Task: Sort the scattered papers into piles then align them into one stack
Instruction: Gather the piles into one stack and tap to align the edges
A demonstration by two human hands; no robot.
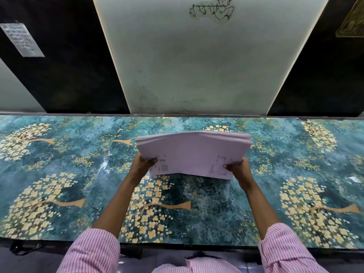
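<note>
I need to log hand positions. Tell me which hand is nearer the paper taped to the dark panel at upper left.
Left. The left hand grips the paper stack on the side toward the taped paper; the right hand grips the stack's opposite side, farther away.

I see only one view, from the head camera. It looks forward and steeply down across the worktop [59,174], near enough that both sleeves fill its bottom edge, with the wall panel [197,66] rising beyond.
</note>
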